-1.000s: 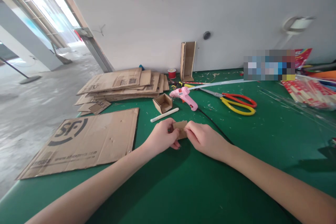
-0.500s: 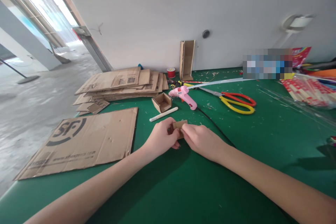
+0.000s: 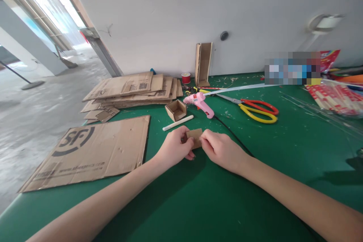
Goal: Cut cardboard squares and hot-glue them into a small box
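Observation:
My left hand (image 3: 176, 144) is closed on a small piece of cardboard (image 3: 195, 138), thumb in front and fingers behind. At the piece's right edge, my right hand (image 3: 217, 147) pinches with thumb and forefinger; what lies right between those fingertips is partly hidden. Just beyond the hands are a white pen (image 3: 178, 123), a small open cardboard box (image 3: 176, 110) and a pink glue gun (image 3: 200, 103) with a long clear glue stick (image 3: 235, 90) in its back. The glue gun's black cord (image 3: 234, 135) runs behind my right hand.
A large cardboard sheet (image 3: 99, 151) lies at left, with stacked cardboard (image 3: 127, 89) behind it. Scissors (image 3: 255, 109) with red and yellow handles lie right of the glue gun. A tall cardboard trough (image 3: 203, 64) and a red spool (image 3: 185, 78) stand near the wall.
My right hand has shifted slightly right along the small cardboard piece, to its edge, so more of its face shows. My left hand keeps its hold.

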The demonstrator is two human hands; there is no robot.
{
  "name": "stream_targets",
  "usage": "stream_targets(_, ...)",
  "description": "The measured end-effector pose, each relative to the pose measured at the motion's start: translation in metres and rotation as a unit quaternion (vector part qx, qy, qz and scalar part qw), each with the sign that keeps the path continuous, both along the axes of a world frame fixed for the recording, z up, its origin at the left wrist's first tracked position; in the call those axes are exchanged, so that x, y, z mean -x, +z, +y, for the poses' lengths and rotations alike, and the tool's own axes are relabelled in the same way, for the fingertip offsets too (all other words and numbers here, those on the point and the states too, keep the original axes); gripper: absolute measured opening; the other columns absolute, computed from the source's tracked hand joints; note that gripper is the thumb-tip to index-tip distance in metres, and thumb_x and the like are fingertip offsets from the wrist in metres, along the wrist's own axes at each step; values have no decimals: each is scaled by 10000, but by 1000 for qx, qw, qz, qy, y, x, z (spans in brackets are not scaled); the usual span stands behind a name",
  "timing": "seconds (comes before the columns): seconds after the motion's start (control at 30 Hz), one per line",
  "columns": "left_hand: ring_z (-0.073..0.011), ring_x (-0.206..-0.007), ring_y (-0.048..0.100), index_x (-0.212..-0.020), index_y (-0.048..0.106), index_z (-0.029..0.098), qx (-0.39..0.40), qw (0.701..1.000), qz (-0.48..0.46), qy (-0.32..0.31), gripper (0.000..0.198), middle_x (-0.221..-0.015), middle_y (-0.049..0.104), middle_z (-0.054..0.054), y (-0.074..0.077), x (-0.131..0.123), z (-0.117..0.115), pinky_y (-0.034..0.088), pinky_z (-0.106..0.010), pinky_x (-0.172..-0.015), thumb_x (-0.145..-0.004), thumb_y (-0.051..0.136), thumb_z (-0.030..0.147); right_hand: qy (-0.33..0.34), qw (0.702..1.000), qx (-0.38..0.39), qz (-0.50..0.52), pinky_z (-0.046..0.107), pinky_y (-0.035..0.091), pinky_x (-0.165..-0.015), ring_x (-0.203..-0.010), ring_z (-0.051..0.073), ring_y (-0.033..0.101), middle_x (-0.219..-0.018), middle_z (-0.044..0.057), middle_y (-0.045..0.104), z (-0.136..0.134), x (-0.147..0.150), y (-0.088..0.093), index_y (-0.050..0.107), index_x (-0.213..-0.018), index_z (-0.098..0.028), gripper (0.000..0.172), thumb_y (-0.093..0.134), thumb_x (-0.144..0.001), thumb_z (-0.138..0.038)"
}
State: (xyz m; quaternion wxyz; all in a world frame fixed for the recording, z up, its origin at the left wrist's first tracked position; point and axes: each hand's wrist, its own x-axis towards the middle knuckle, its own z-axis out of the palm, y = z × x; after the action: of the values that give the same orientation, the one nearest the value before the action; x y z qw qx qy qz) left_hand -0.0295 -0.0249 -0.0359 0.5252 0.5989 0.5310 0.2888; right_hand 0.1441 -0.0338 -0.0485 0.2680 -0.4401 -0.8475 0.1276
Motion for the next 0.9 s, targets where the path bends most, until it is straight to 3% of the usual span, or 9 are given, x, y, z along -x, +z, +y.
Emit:
stream_targets(0.53, -127, -498, 642, -765, 444, 179, -19, 1000, 13, -18, 78, -594, 549, 47, 0, -1, -1, 583, -265, -472, -801, 500, 138, 13, 998, 40, -45, 254, 300, -520, -596, 146, 539, -706, 48, 604, 2, 2, 2, 447, -797, -189, 178, 329, -929, -211)
stream_targets(0.9, -126, -472, 634, -782, 439, 177, 4, 1000, 20, -9, 79, -540, 539, 54, -1, -1, 1, 575, -256, -461, -805, 501, 134, 3, 1000, 12, 7, 253, 272, -518, -549, 124, 467, -652, 1, 516, 0, 0, -1, 404, -780, -204, 154, 334, -914, -233)
